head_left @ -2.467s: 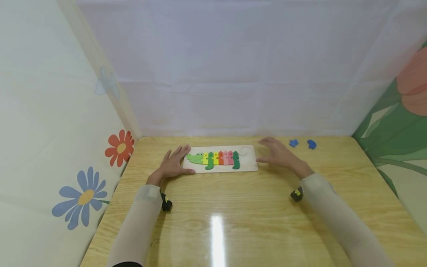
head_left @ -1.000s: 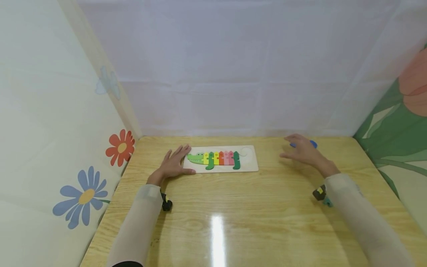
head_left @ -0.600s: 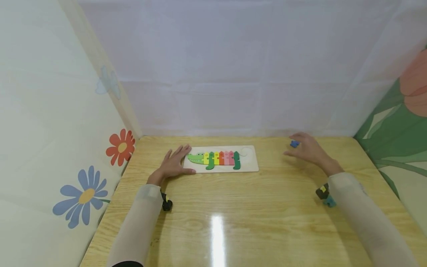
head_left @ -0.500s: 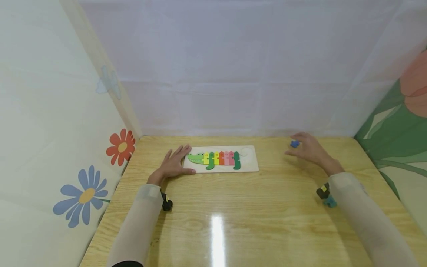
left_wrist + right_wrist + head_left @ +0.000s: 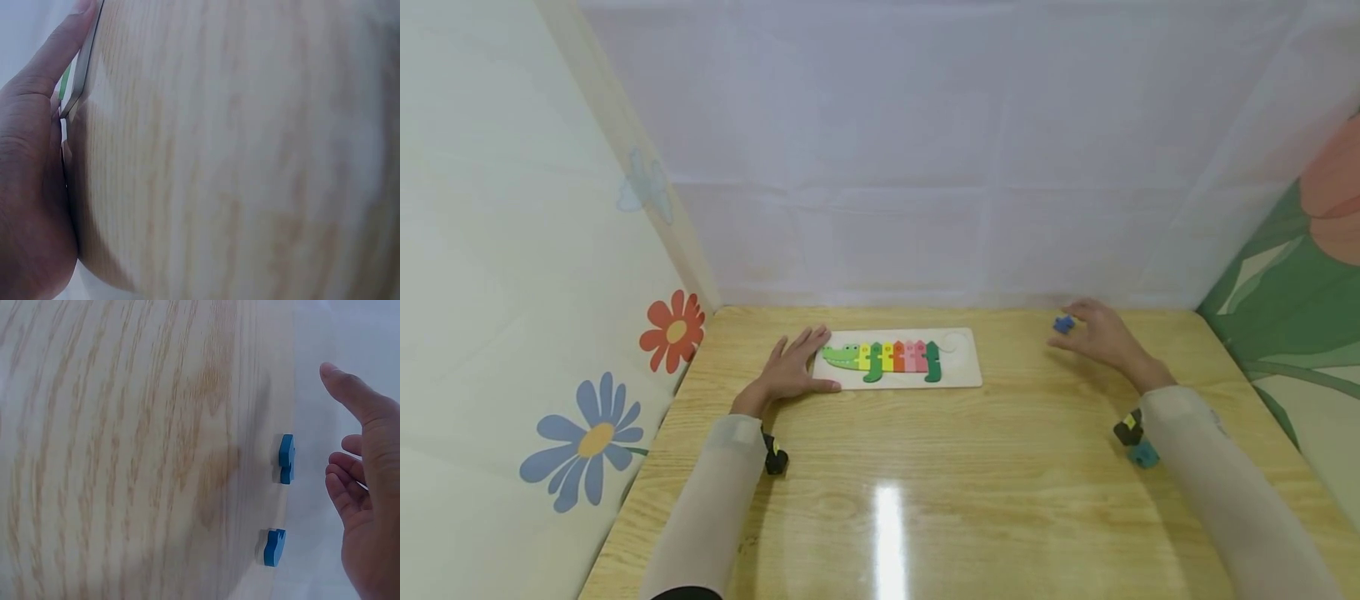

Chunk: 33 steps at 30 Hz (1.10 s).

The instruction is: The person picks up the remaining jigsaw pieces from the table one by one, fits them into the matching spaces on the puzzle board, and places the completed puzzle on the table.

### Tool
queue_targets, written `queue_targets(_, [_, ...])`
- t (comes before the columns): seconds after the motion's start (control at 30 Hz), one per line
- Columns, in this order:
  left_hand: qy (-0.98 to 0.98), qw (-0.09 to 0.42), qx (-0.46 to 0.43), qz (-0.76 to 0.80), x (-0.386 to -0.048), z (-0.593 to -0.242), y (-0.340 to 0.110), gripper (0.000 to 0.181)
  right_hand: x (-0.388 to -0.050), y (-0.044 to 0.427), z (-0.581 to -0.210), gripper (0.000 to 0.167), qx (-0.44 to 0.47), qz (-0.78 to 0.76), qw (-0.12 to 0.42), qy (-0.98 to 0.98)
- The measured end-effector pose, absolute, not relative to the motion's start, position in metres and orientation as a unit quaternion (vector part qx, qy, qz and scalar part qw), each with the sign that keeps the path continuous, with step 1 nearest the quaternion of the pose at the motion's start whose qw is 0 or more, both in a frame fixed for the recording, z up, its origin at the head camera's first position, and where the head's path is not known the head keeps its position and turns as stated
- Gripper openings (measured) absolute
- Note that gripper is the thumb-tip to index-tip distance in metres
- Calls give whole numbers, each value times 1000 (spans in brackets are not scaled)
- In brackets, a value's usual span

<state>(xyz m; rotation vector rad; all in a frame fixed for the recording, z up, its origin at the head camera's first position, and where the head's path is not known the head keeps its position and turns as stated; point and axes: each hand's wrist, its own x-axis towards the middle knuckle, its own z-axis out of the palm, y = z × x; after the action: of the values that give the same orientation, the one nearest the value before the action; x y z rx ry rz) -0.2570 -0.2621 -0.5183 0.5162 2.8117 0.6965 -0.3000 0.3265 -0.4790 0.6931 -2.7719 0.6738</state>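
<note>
A crocodile puzzle board [image 5: 958, 371] lies flat near the back of the table, with yellow, green, orange and pink pieces in it. At its right end the curled tail outline is bare wood. My left hand [image 5: 790, 367] rests spread on the board's left end, its thumb along the near edge and fingers at the far corner. My right hand [image 5: 1101, 337] hovers with parted thumb and bent fingers by a blue puzzle piece [image 5: 1063, 324], holding nothing. In the right wrist view, that view's two blue pieces, one [image 5: 286, 459] and another [image 5: 274, 547], lie apart from the hand.
A small teal object [image 5: 1144, 454] shows beside my right wrist, partly hidden; its kind is unclear. The wooden table [image 5: 985, 483] meets a white cloth [image 5: 880, 208] at the back. Flower-patterned panels [image 5: 595, 375] flank it.
My right hand has moved right from the board's end to the blue pieces, then barely shifts over the last half second. The teal object has come into view. My left hand stays put.
</note>
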Motion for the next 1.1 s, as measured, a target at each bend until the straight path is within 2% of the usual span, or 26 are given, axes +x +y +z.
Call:
queue_targets(0.3, [951,100,174,237,-257,-518,-262,119,-305,333,-486,72,212,228,81,-947])
queue_targets(0.57, [950,101,175,237,-256,-517,-261,117,-308,335,-487,74,187,233,41,-954])
queue_targets(1.1, [952,98,174,231,-258,-520,-262,120,-315,336,-497,73,171,247,28,-954])
